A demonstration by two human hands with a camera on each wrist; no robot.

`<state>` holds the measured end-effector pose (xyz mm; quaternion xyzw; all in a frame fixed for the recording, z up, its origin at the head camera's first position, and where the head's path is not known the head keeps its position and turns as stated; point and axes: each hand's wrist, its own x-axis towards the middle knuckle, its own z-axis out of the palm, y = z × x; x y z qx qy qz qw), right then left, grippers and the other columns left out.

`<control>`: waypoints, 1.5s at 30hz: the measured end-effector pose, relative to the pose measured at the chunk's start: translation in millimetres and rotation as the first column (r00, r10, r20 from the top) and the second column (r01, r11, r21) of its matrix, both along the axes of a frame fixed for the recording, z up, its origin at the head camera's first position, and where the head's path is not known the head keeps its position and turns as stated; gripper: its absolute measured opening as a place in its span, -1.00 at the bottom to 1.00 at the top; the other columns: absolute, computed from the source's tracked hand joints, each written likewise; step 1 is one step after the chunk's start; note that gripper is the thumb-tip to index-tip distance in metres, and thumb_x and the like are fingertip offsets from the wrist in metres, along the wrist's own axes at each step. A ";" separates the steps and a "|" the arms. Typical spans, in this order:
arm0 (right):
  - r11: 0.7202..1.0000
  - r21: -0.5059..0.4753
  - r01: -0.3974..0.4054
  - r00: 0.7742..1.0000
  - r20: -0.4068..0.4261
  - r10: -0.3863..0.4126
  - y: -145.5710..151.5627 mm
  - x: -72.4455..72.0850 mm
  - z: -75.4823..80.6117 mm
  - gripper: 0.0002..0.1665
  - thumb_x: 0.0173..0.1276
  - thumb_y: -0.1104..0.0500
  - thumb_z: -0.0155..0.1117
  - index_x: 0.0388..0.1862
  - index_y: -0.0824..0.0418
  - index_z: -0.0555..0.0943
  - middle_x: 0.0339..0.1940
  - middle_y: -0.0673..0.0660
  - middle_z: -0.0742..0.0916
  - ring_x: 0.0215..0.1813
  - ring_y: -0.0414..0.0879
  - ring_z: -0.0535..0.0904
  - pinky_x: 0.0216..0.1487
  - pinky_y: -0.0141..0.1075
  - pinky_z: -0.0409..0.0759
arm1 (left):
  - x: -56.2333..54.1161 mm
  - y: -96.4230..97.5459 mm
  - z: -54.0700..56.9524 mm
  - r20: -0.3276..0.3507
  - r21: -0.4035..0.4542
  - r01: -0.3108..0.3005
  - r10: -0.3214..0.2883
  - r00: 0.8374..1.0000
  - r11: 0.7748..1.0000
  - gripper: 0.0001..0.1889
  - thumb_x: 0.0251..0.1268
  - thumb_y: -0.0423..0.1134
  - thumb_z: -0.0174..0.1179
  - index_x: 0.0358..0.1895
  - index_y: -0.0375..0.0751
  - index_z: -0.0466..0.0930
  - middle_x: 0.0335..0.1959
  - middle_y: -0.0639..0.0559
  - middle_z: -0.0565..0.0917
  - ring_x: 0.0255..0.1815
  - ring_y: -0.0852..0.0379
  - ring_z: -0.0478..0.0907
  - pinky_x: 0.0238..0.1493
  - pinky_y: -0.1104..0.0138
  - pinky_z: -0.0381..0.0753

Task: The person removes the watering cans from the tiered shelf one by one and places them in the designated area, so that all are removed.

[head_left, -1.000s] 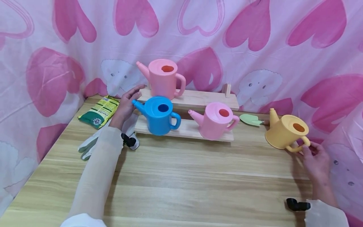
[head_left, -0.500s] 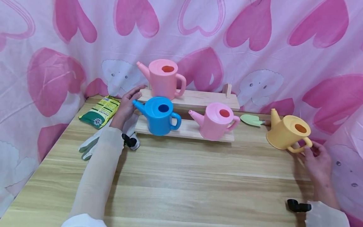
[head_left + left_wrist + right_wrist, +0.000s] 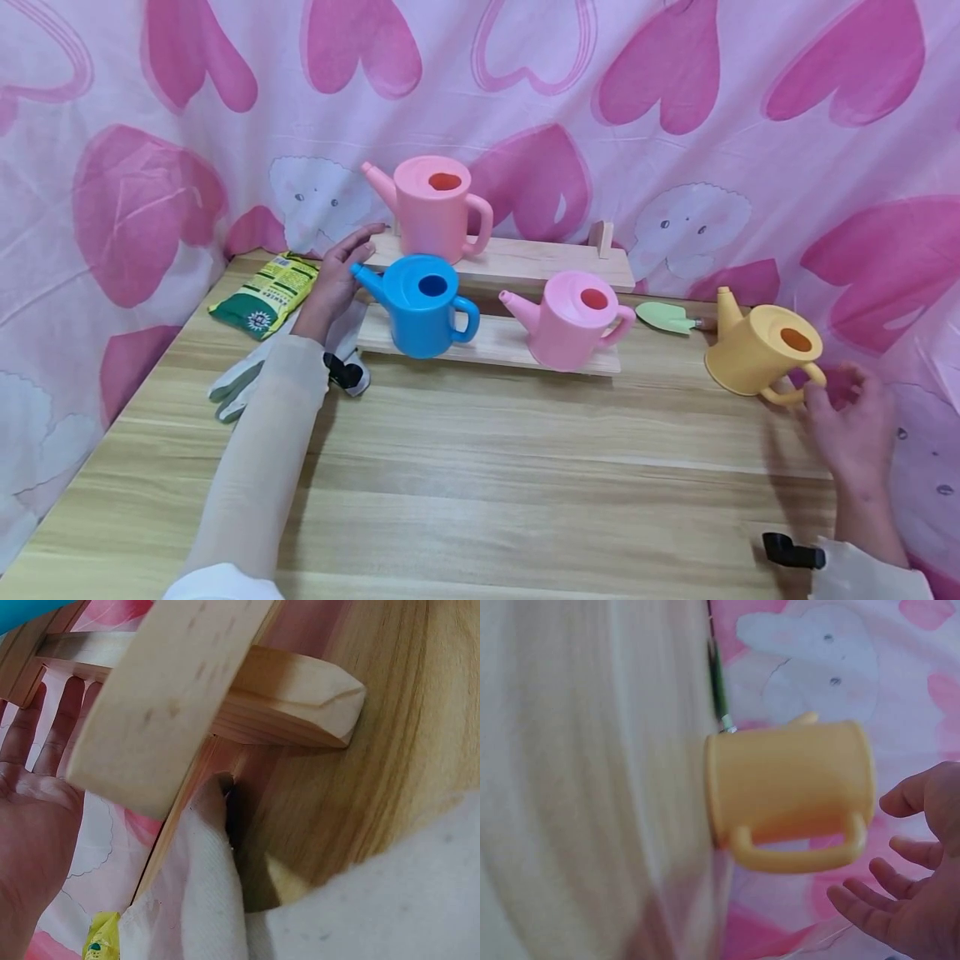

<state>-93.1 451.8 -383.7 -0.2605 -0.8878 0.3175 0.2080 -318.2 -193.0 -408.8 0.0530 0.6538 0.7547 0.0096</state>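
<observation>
My right hand (image 3: pixel 853 425) is beside the handle of the yellow watering can (image 3: pixel 763 350), which stands on the table at the right. In the right wrist view the fingers (image 3: pixel 866 904) are spread, and a gap shows between them and the handle. My left hand (image 3: pixel 333 279) is at the left end of the wooden two-step shelf (image 3: pixel 540 257); its extended fingers (image 3: pixel 64 724) reach to the frame. A salmon-pink watering can (image 3: pixel 431 212) stands on the upper step. On the lower one are a blue watering can (image 3: pixel 420 312) and a pink watering can (image 3: pixel 570 325).
A green hand trowel (image 3: pixel 663 317) lies between the shelf and the yellow can. Left of the shelf are a yellow-green packet (image 3: pixel 266 296) and pale gloves (image 3: pixel 243 379), partly under my left forearm. A pink heart-print curtain (image 3: pixel 540 83) hangs behind the wooden table (image 3: pixel 525 483).
My right hand has let go of the yellow watering can's handle and drawn slightly away to the right. The can stays in place. My left hand keeps its position at the shelf.
</observation>
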 end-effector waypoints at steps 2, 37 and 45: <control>0.999 0.024 0.021 1.000 -0.015 -0.021 -7.5 0.9 5.5 -0.39 0.48 0.16 0.20 0.45 0.33 0.39 0.21 0.24 0.48 0.00 -0.15 0.40 0.00 -0.46 0.43 | -0.2 0.0 -0.3 -0.005 0.005 0.000 0.000 1.000 1.000 -0.54 0.56 -0.01 0.18 0.44 0.09 0.53 0.54 0.17 0.34 0.56 0.05 0.19 0.44 0.14 0.37; 0.632 -0.113 -0.767 0.618 -0.393 0.681 -238.8 -95.2 97.8 -0.54 0.57 0.18 0.24 0.37 0.26 0.53 0.23 0.17 0.65 0.18 0.02 0.61 0.15 -0.35 0.62 | -3.1 2.2 -5.3 -0.016 0.064 -0.001 0.002 1.000 0.998 -0.52 0.57 -0.02 0.17 0.46 0.04 0.51 0.55 0.13 0.33 0.59 0.06 0.14 0.51 0.10 0.25; 0.530 -0.144 -0.836 0.541 -0.384 0.748 -279.7 -131.2 105.7 -0.55 0.56 0.23 0.23 0.36 0.31 0.53 0.24 0.17 0.66 0.21 0.01 0.61 0.16 -0.22 0.64 | -2.6 3.0 -5.3 -0.009 0.090 -0.004 0.004 1.000 0.996 -0.53 0.56 -0.02 0.19 0.44 0.07 0.53 0.51 0.12 0.39 0.57 0.06 0.17 0.51 0.11 0.25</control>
